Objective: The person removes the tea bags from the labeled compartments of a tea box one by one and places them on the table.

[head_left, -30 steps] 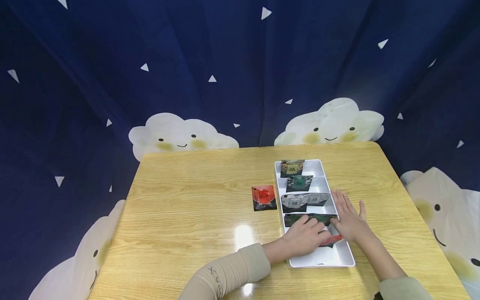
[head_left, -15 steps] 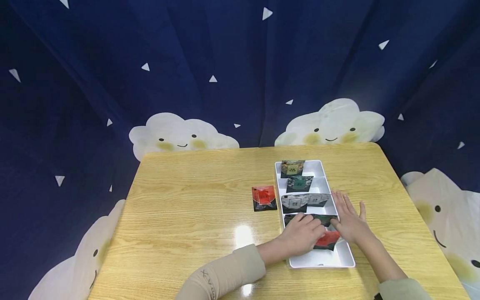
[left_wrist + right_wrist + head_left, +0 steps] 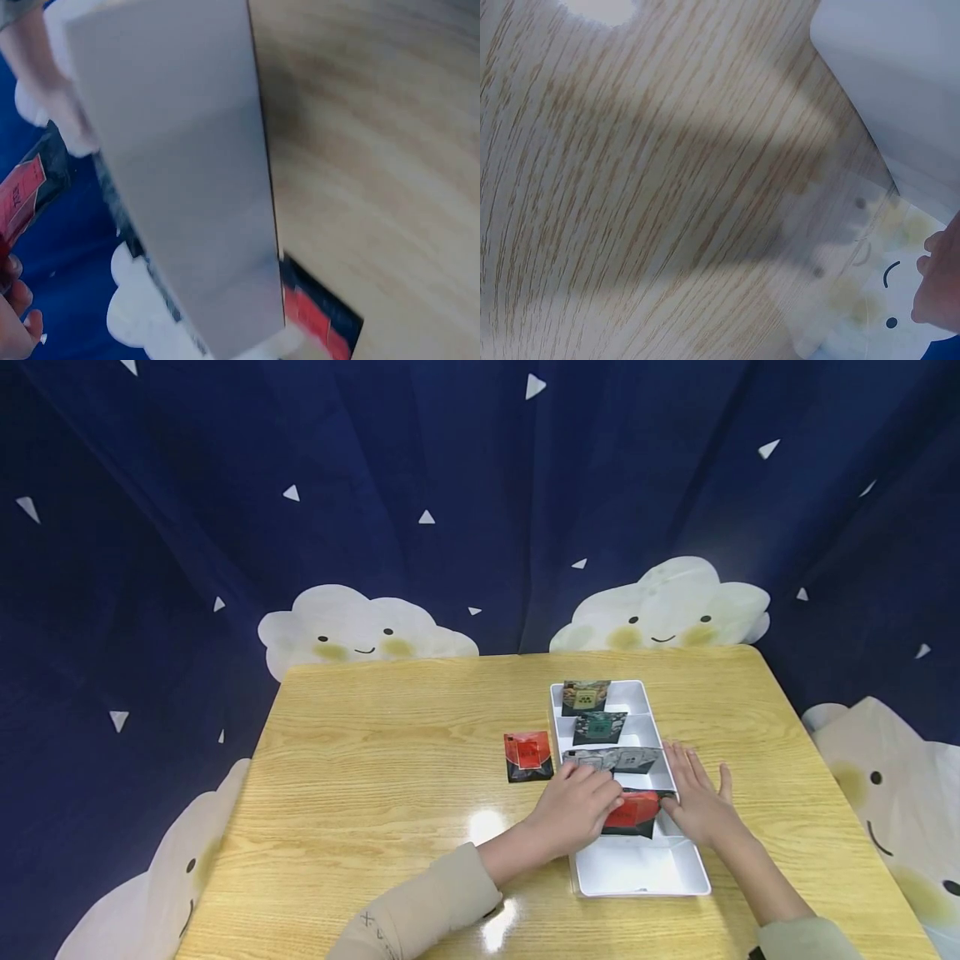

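My left hand (image 3: 576, 810) pinches a red-and-black sachet (image 3: 632, 813) by its left side, over the front part of a white divided tray (image 3: 697, 870). In the left wrist view the held sachet (image 3: 24, 193) stands beyond the tray wall, curled fingers (image 3: 16, 294) at its lower end. My right hand (image 3: 702, 802) rests along the tray's right edge with fingers extended, thumb over the rim near the sachet. Partly hidden behind the held sachet is a dark green sachet (image 3: 666, 794). Grey-white sachets (image 3: 636, 760) stand in the compartment behind, partly covered by the left hand.
Another red-and-black sachet (image 3: 528, 757) lies flat on the wooden table (image 3: 375, 760), left of the tray. A teal sachet (image 3: 598, 727) and a brown-gold sachet (image 3: 586, 697) stand in the far compartments. Behind the table hangs a navy curtain (image 3: 480, 485) with clouds.
My left hand has lifted the red-and-black sachet and moved it away from me and to the left, from the second-nearest compartment to over the dark green sachets. The right hand stays put.
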`<state>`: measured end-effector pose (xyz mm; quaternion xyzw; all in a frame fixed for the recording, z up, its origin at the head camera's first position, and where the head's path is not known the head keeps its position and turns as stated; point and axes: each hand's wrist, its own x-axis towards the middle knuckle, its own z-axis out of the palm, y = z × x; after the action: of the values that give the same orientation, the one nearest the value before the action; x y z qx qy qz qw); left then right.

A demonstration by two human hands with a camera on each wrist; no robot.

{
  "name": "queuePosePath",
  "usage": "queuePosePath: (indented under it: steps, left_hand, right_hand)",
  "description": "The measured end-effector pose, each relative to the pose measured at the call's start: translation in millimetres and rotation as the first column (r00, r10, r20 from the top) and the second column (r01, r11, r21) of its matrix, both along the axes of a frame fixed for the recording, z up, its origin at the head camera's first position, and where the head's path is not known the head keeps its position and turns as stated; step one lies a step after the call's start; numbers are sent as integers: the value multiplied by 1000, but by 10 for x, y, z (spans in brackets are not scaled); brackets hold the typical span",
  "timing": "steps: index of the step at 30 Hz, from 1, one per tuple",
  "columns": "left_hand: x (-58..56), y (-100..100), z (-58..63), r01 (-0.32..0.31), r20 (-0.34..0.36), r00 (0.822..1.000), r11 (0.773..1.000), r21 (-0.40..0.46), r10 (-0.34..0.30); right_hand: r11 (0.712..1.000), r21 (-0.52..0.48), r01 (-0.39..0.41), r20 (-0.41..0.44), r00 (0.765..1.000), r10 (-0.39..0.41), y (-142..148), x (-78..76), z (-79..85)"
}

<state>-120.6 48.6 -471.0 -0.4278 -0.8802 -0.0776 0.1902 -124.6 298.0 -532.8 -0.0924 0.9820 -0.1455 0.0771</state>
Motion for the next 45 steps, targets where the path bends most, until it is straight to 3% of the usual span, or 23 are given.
queuePosePath:
  steps: [7,13,18,23,34,45]
  left_hand:
    - [-113,-305,125,-40,77,996,999,20,39]
    - [-270,-616,92,-117,105,988,992,45,112]
    - [-397,-861,15,-192,178,967,981,39,182]
    - [-503,-1079,-103,-250,249,940,967,40,232]
    - [-720,-1432,-508,-331,313,894,944,-21,320]
    - [-906,-1522,-791,-410,286,857,904,-125,428]
  right_hand:
    - [1000,-3,5,21,1000,-5,-1,1,-1]
    - [1000,-2,13,21,1000,-13,-12,1,7]
    - [1000,-3,15,20,1000,-15,-20,5,18]
    - [1000,-3,12,18,1000,-11,-14,4,12]
    - [1000,-6,10,17,1000,-10,-1,-1,-6]
    - [1000,-3,2,1,1000,-2,14,-1,-26]
